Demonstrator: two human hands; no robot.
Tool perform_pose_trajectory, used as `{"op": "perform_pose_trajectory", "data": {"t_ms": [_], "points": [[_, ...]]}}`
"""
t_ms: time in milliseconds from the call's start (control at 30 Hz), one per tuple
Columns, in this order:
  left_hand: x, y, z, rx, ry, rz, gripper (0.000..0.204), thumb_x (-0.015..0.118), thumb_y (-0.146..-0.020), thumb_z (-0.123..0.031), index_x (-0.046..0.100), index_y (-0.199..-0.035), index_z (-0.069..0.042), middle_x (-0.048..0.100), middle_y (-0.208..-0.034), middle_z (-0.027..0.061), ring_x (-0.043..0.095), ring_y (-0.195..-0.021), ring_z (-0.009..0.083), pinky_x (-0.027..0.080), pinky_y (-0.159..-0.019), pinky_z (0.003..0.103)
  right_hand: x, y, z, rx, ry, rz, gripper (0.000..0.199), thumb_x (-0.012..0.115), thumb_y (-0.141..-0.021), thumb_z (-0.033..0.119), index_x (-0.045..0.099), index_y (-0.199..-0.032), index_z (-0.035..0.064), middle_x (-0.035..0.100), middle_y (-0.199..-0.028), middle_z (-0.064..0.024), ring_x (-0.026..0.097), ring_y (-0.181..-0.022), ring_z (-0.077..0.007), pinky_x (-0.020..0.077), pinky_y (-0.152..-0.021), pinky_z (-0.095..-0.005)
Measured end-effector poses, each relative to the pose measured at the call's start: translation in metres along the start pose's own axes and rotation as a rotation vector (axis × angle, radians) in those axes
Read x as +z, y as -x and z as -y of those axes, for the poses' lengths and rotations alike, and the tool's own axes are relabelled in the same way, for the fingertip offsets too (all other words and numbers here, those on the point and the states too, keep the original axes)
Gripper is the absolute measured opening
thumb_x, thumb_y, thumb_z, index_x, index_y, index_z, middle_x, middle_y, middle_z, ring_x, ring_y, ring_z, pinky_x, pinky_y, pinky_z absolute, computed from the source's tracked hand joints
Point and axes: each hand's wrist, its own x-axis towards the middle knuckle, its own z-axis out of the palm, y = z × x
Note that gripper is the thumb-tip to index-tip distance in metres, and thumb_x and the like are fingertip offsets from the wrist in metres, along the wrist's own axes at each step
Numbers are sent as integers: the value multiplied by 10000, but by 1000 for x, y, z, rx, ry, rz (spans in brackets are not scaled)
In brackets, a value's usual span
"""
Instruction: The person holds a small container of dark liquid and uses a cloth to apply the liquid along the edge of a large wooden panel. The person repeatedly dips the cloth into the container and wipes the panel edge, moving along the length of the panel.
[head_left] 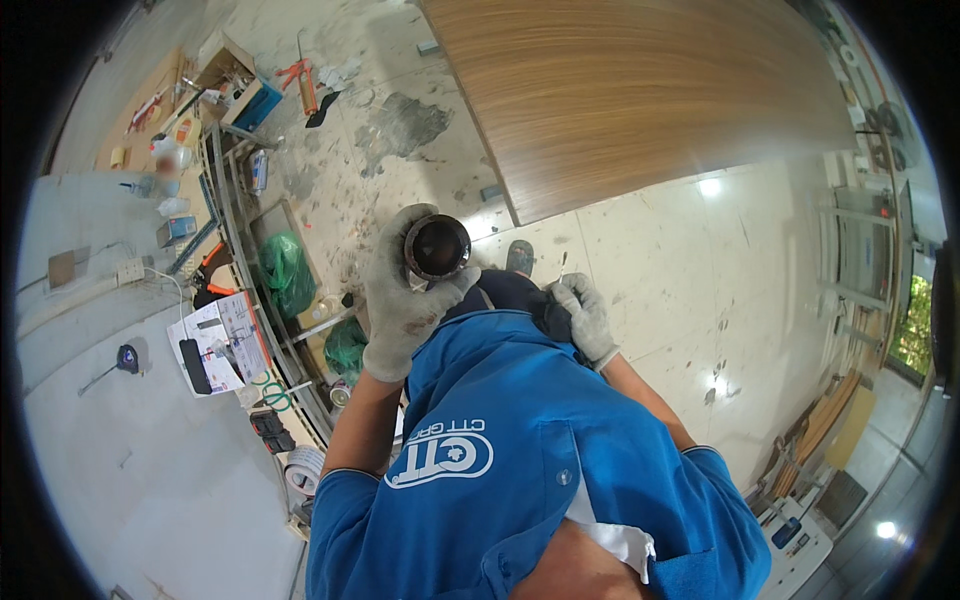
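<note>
My left hand (403, 312), in a grey-white work glove with dark smudges, is wrapped round a dark, round, open-topped can (440, 275). Its mouth faces up, and the inside looks dark brown to black; I cannot make out what it contains. Lower and to the right, close to my hip, my gloved right hand (586, 318) has its fingers closed. A thin, short stick-like tool (563, 263) pokes up from between thumb and forefinger, too small to name surely. The two hands are apart, in front of my blue shirt.
A large wood-grain panel (650, 90) spans the upper right. On the left runs a cluttered bench (222, 250) with green scissors (272, 391), a tape roll (303, 468) and papers. Green plastic bags (287, 272) sit beneath. An orange caulking gun (303, 85) lies on the stained floor.
</note>
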Motion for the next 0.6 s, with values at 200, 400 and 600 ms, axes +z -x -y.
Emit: {"op": "perform_pose_trajectory", "data": {"t_ms": [200, 400, 600], "points": [[-2, -6, 2, 36, -27, 27, 673, 899, -723, 3, 583, -1316, -5, 682, -1148, 93, 698, -1060, 179, 580, -953, 311, -9, -23, 18, -97, 205, -152, 156, 683, -983, 149, 729, -1008, 3, 713, -870, -91, 659, -819, -157, 526, -758, -316], [0, -7, 2, 30, 19, 60, 677, 897, -717, 21, 580, -1314, -4, 687, -1141, 90, 698, -1062, 180, 577, -955, 310, 5, -33, 46, -271, 421, -104, 130, 722, -932, 128, 737, -956, 1, 724, -890, -119, 699, -803, -191, 549, -740, -327], [1, -3, 4, 14, -11, 53, 677, 896, -720, 13, 578, -1318, -4, 691, -1142, 96, 697, -1064, 181, 576, -952, 309, 13, -41, 41, -307, 485, -130, 124, 727, -922, 124, 739, -939, 2, 711, -864, -134, 690, -775, -225, 545, -735, -347]]}}
